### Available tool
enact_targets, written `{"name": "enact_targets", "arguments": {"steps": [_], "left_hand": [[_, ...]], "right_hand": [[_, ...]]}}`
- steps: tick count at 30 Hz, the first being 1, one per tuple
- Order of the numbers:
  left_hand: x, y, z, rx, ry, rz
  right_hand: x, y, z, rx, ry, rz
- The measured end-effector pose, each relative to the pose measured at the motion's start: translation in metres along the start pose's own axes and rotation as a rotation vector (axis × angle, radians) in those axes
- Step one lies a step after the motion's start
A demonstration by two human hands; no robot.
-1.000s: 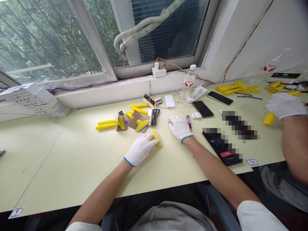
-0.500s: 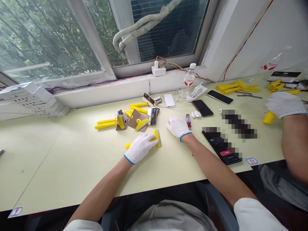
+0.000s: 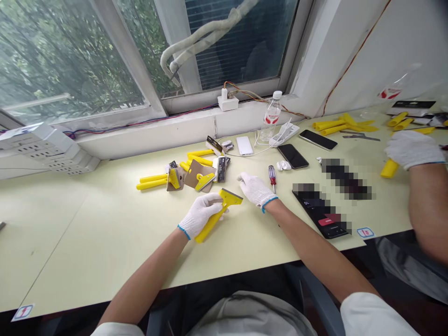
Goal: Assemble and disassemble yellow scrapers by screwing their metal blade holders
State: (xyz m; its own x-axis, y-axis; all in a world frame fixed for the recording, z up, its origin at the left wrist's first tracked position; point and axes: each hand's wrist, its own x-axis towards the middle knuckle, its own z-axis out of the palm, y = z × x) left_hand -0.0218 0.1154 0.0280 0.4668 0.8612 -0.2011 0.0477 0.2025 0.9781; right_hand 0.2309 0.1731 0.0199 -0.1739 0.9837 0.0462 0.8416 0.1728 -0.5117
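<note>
My left hand (image 3: pixel 201 214), in a white knit glove with a blue cuff, is closed around a yellow scraper (image 3: pixel 210 226). The scraper tilts up to the right, its wide head and grey blade edge (image 3: pixel 232 196) beyond my fingers. To its right, my right hand (image 3: pixel 258 190), gloved alike, has its fingers curled in; whatever they might hold is hidden. A screwdriver (image 3: pixel 272 175) with a red and clear handle lies just beyond that hand. Farther back are a scraper head (image 3: pixel 205 181) on brown card, more yellow handles (image 3: pixel 152 180) and black packaging (image 3: pixel 221 169).
Phones (image 3: pixel 293 156), white earbuds (image 3: pixel 283 165), a power bank (image 3: pixel 244 146), a power strip (image 3: pixel 285 134) and a water bottle (image 3: pixel 272 116) stand or lie at the right. A co-worker's gloved hand (image 3: pixel 406 149) holds a yellow handle. White boxes (image 3: pixel 52 149) are stacked left.
My left hand has lifted and turned the scraper, so its handle now points down toward me and its head up right. My right hand has shifted slightly left.
</note>
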Motion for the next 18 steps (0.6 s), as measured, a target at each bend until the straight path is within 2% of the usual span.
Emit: {"name": "enact_targets", "arguments": {"steps": [3,6,12,18], "left_hand": [[0.008,-0.008,-0.005,-0.126,0.01,-0.068],[0.013,-0.014,-0.009,-0.19,0.039,-0.073],[0.011,-0.013,-0.009,-0.192,0.047,-0.079],[0.012,-0.012,-0.004,-0.196,0.051,-0.05]], "right_hand": [[0.0,-0.003,-0.002,-0.002,0.012,-0.007],[-0.003,-0.006,-0.006,-0.002,0.037,-0.017],[-0.014,-0.021,-0.008,0.016,0.058,-0.057],[-0.025,-0.038,0.001,0.058,-0.013,-0.126]]}}
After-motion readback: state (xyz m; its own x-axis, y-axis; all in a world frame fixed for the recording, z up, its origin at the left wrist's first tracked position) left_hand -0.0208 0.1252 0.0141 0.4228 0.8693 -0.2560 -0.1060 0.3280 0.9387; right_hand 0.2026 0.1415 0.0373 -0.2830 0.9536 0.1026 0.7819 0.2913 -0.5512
